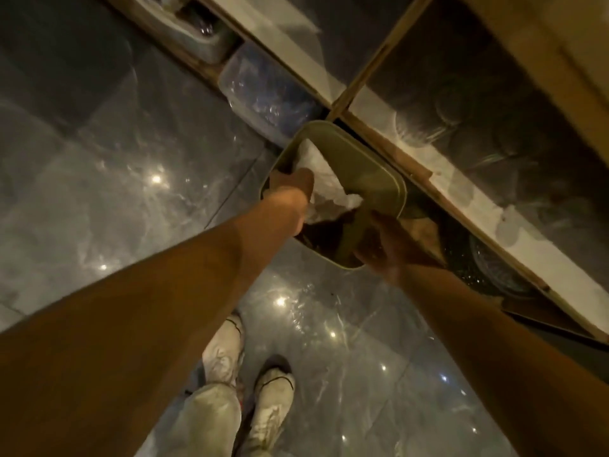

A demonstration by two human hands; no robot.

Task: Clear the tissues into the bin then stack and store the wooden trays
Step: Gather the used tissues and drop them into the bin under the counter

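Head view, tissue disposal. The left hand (291,189) is shown extended to the mouth of the olive bin (344,266), with the white tissues (318,171) lying crumpled just beyond and partly beneath its knuckles, inside the opening. The fingers are hidden behind the back of the hand, so it cannot be told whether the tissues are gripped or already let go. The right hand (385,249) is seen at the side of the opening nearest it, fingers wrapped about the edge of the lid (359,169), which is held tilted up and away from the left hand; the dim light leaves the grasp only faintly defined. The tissues are judged very light, soft and compressible, prone to cling to skin or drift, and best gathered as one bunched wad taken from above. The lid is judged stiff, smooth plastic, best held by its free edge. No wooden trays are in view. A clear plastic container (263,90) is seen on low shelving (461,201) beyond both hands, and a glossy floor (131,192) lies below the forearms.
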